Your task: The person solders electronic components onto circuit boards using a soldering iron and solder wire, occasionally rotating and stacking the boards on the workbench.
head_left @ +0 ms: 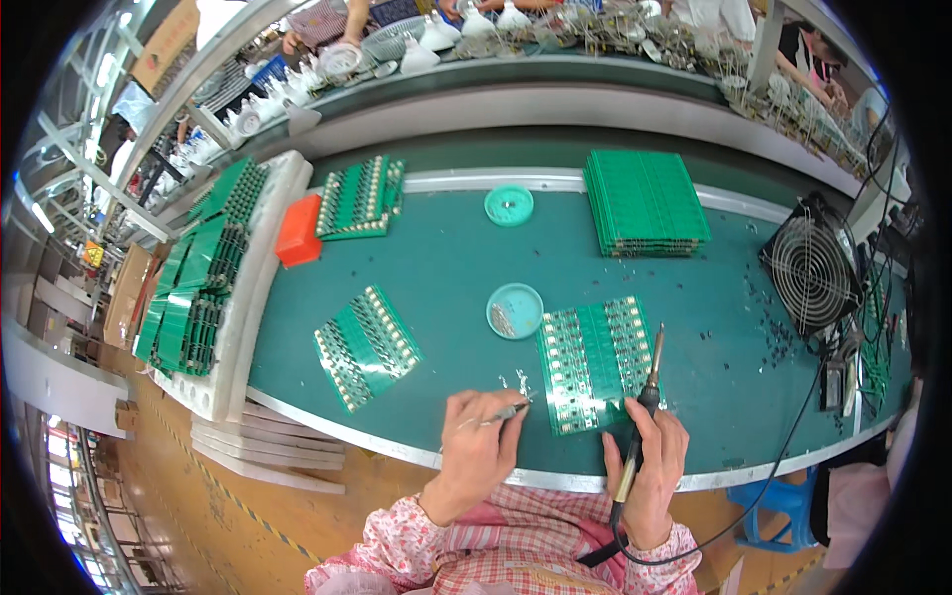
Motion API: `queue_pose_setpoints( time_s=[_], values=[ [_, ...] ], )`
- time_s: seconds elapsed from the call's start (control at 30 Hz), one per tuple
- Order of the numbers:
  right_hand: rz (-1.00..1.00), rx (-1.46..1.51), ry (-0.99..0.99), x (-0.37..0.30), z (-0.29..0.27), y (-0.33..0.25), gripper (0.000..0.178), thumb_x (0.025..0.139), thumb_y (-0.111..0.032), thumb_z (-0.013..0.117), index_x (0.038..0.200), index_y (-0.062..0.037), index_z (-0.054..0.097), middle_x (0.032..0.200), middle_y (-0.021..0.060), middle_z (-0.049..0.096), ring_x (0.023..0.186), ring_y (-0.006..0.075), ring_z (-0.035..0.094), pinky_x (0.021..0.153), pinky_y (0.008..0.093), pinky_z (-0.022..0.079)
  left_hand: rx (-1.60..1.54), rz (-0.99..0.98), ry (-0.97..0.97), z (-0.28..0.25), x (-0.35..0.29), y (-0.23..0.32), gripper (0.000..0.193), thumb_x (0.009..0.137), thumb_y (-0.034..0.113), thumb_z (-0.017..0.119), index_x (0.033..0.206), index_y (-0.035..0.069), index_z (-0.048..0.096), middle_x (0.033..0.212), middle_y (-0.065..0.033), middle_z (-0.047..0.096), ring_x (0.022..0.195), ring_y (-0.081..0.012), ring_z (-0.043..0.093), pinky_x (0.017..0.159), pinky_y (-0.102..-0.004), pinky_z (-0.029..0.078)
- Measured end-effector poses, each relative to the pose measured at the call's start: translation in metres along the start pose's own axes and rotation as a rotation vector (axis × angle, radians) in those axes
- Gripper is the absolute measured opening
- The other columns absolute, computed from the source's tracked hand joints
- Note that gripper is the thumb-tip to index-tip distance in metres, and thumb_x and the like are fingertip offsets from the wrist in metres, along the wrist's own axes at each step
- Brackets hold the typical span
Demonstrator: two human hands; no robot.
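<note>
Your left hand (479,446) pinches fine tweezers (509,411), tips just off the left edge of the green circuit panel (595,362) lying flat on the worktop (446,258); your right hand (650,466) is closed round the soldering iron (647,392), tip raised over the panel's right side. Judged step: placing and soldering small parts. Next calls for seating a part steadily, then bringing the tip onto its pad; the small teal dish (515,310) stands just beyond the panel.

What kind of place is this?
Most likely an electronics assembly line: green circuit boards lie on a long belt-like bench, and the right hand holds a soldering iron.
</note>
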State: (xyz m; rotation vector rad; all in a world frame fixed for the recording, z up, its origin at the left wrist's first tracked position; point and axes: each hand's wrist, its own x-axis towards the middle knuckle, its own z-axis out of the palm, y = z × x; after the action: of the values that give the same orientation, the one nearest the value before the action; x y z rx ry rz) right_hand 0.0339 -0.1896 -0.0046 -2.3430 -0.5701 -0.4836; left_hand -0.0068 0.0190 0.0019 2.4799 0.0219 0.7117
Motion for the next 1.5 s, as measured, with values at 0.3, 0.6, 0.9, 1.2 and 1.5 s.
queue_pose_setpoints(
  time_s=[0.3,0.6,0.9,1.2,1.5],
  values=[
    [-0.003,0.017,0.006,0.002,-0.001,-0.001,0.055,0.074,-0.009,0.081,0.127,-0.0087,0.064,0.112,0.0174,0.056,0.106,0.0372,0.056,0.097,0.0468,0.043,0.037,0.032,-0.009,0.001,0.004,0.000,0.018,0.083,0.000,0.072,0.099,0.005,0.066,0.098,-0.0055,0.069,0.087,-0.0244,0.066,0.084,-0.0382,0.045],
    [-0.015,0.009,-0.001,0.001,-0.002,-0.004,0.054,0.075,-0.005,0.078,0.126,-0.0037,0.061,0.110,0.0227,0.057,0.105,0.0418,0.054,0.095,0.0478,0.043,-0.012,0.007,0.012,0.004,-0.003,-0.003,0.018,0.083,0.001,0.071,0.100,0.003,0.066,0.100,-0.0080,0.071,0.088,-0.0259,0.068,0.085,-0.0391,0.046],
    [-0.003,-0.016,-0.021,-0.001,0.001,-0.001,0.052,0.075,-0.009,0.078,0.125,-0.0039,0.063,0.110,0.0219,0.057,0.104,0.0412,0.054,0.094,0.0475,0.044,-0.060,-0.012,0.017,0.002,-0.001,-0.002,0.019,0.083,0.001,0.073,0.102,0.004,0.066,0.102,-0.0075,0.072,0.087,-0.0248,0.068,0.087,-0.0380,0.046],
    [-0.006,-0.011,-0.025,0.002,0.004,0.000,0.052,0.074,-0.008,0.079,0.123,-0.0039,0.064,0.110,0.0221,0.057,0.104,0.0412,0.055,0.095,0.0483,0.045,-0.066,-0.042,-0.003,0.001,0.004,-0.002,0.020,0.082,0.000,0.074,0.101,0.004,0.067,0.102,-0.0067,0.072,0.087,-0.0242,0.068,0.086,-0.0379,0.047],
    [0.012,0.014,-0.038,-0.005,-0.005,-0.003,0.050,0.074,-0.006,0.078,0.123,-0.0028,0.064,0.109,0.0222,0.056,0.103,0.0415,0.054,0.094,0.0482,0.045,-0.071,-0.021,0.000,0.003,-0.007,0.003,0.019,0.081,-0.002,0.074,0.098,0.004,0.068,0.102,-0.0069,0.072,0.087,-0.0252,0.068,0.084,-0.0378,0.048]
  ],
)
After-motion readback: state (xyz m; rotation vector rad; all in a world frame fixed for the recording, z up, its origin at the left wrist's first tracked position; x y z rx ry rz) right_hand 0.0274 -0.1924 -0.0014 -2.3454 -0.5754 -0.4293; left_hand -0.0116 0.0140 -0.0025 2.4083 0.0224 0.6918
